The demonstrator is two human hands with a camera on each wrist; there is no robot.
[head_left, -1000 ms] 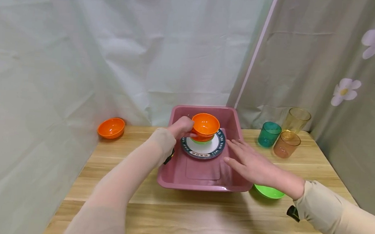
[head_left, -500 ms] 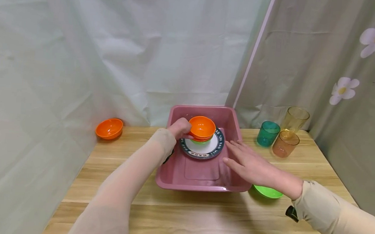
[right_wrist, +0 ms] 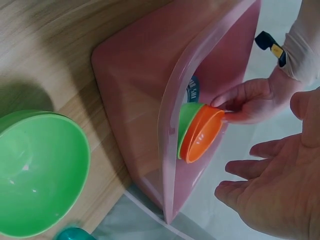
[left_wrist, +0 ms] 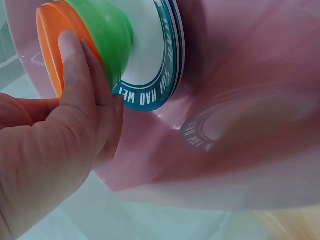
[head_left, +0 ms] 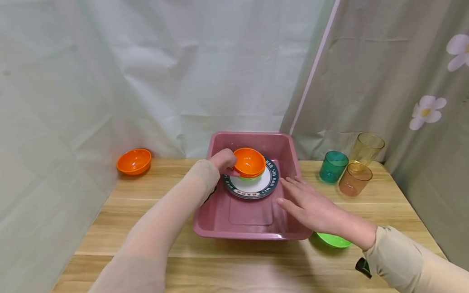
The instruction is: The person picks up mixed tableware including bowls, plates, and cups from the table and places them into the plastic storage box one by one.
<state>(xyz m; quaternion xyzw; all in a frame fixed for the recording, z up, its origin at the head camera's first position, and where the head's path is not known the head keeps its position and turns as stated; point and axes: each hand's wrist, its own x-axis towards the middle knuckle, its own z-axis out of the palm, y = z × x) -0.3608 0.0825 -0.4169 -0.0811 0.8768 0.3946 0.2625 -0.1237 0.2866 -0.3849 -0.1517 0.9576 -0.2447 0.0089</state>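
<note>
My left hand point(head_left: 224, 161) pinches the rim of an orange bowl point(head_left: 250, 160) at its left side. In the right wrist view, the bowl sits in a stack with another orange rim point(right_wrist: 192, 137) and a green bowl point(right_wrist: 188, 116) under it. That stack stands on white plates with a dark teal lettered rim point(head_left: 251, 195), inside a pink basin point(head_left: 253, 235). At the basin's right side, my right hand point(head_left: 312, 205) is spread with its fingers extended, holding nothing. In the left wrist view, the thumb and fingers lie against the orange bowl and the green bowl point(left_wrist: 107, 37) shows below.
Another orange bowl point(head_left: 134, 161) stands at the back left of the wooden table point(head_left: 225, 273). A green bowl point(head_left: 333, 239) lies right of the basin, partly behind my right arm. Teal point(head_left: 333, 167), pink point(head_left: 354, 179) and yellow point(head_left: 366, 149) cups cluster at the back right.
My left hand has lowered the orange bowl slightly, down and left, so it nests more closely in the stack. The right hand stays spread in nearly the same place.
</note>
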